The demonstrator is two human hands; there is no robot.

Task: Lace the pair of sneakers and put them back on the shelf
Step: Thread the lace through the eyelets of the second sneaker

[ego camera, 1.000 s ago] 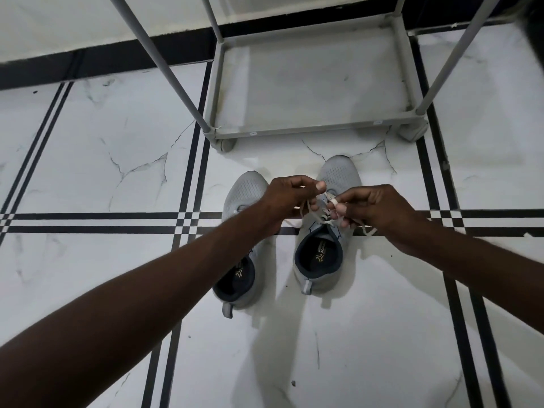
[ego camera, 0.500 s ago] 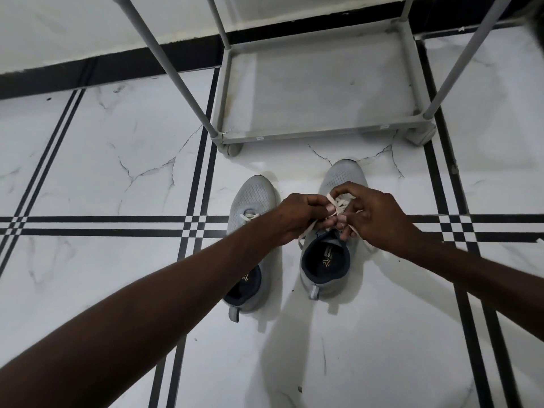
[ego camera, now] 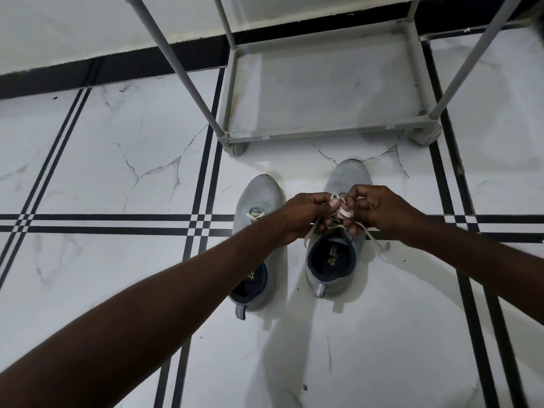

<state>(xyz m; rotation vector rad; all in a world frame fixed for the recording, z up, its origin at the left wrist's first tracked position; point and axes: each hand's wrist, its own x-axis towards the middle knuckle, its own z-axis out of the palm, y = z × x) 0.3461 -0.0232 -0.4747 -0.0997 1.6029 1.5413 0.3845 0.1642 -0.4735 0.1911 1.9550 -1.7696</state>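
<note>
Two grey sneakers stand side by side on the floor, toes toward the shelf. The left sneaker shows a bit of white lace, and my left forearm covers its middle. Over the tongue of the right sneaker, my left hand and my right hand meet, both pinching its white lace. Loose lace ends trail down on both sides of that shoe. The grey shelf stands just beyond the toes, its bottom tier bare.
The floor is white marble tile with black stripe lines. The shelf's slanting grey poles rise toward me at left and right. A black skirting band runs along the wall behind.
My hands have stayed together on the right sneaker's lace, working it with small finger moves. The view has shifted slightly, with the shoes lower in the frame.
</note>
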